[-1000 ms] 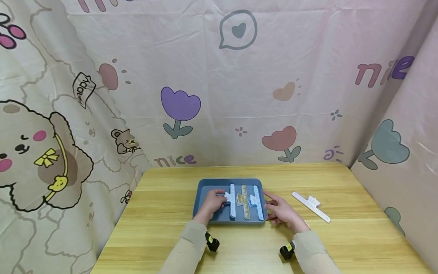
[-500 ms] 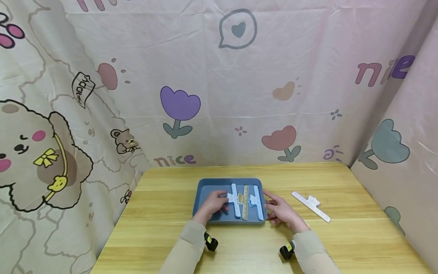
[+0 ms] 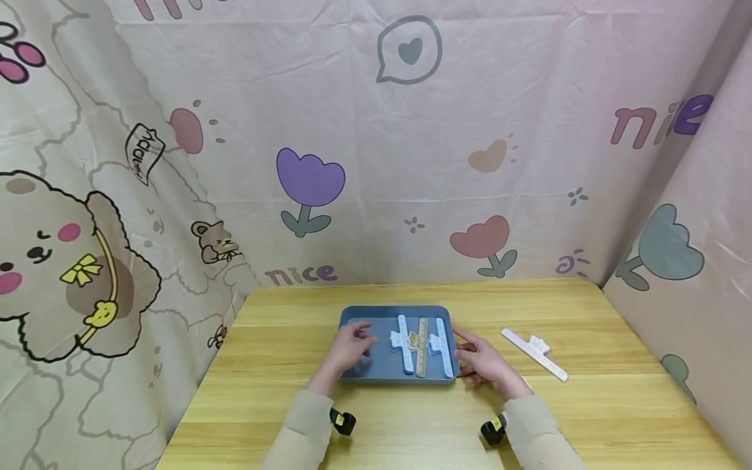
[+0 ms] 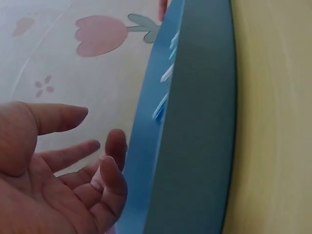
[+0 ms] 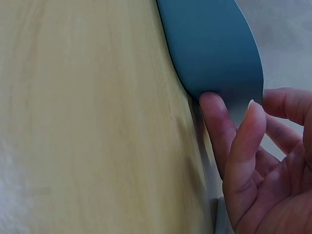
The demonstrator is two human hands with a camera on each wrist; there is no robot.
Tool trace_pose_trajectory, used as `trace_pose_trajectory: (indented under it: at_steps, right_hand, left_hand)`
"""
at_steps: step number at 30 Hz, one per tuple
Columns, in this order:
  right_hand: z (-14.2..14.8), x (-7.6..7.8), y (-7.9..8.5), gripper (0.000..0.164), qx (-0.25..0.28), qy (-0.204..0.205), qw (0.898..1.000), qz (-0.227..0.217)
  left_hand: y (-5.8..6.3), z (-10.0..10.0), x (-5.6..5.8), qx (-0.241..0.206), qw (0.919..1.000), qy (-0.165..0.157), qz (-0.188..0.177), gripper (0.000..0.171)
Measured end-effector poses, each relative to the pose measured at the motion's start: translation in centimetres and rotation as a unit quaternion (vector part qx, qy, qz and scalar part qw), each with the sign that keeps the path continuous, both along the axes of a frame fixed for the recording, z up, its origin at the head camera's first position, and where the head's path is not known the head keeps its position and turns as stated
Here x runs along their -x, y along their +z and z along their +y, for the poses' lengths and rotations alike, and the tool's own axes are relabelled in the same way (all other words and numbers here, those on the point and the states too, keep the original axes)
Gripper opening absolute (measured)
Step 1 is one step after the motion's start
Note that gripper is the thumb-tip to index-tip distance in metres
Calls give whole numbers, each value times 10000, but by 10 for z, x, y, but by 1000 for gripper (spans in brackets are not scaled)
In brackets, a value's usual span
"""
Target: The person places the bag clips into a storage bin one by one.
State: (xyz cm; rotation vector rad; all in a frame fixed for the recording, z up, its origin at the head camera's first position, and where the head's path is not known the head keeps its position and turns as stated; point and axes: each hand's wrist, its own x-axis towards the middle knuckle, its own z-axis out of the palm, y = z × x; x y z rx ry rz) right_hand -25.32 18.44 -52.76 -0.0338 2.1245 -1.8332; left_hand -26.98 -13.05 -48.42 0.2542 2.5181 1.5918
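Note:
A blue-grey tray (image 3: 376,377) lies on the table. Inside, side by side, are a pale blue ruler clip (image 3: 405,346), a gold ruler clip (image 3: 421,356) and another light blue ruler clip (image 3: 442,349). Over the tray's left part is my left hand (image 3: 348,349), apart from the clips; the left wrist view shows its fingers loosely bent around nothing. My right hand (image 3: 484,362) is at the tray's right side. In the right wrist view its fingertips touch the outer wall (image 5: 214,53) near a corner.
A white ruler clip (image 3: 534,354) lies slanted on the wooden table (image 3: 423,424), right of the right hand. Printed cloth (image 3: 382,248) hangs behind the table and along both sides.
The leftmost clip's near end swung right, towards the gold clip. My left hand then let go of it and drew back left. My right hand kept its place.

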Motion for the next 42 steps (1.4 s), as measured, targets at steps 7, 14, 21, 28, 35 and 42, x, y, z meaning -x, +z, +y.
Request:
trace_pose_trajectory:
  at_steps: [7,14,21,28,35,42]
  right_hand:
    - [0,0,0,59,-11,17,10000,-2]
    - [0,1,1,59,-36,24,10000,24]
    - [1,1,-1,59,-14,39,10000,40]
    - [1,0,-1,59,-57,16,10000,32]
    - [1,0,-2,59,-111,28,9999,64]
    - [1,0,-2,59,-31,83,9999,95]
  left_hand:
    - [-1,-31,-5,-373,9984,-59,427,39]
    - [-7,-53,-3,-627,9937,838,394,33]
    - [-18,-61,2,-725,9906,1129,259,36]
    - [-34,-65,9,-857,9886,1203,-303,41]
    - [-48,-72,14,-892,9906,968,-360,42]
    - [-49,-76,15,-1131,9886,870,-483,45]
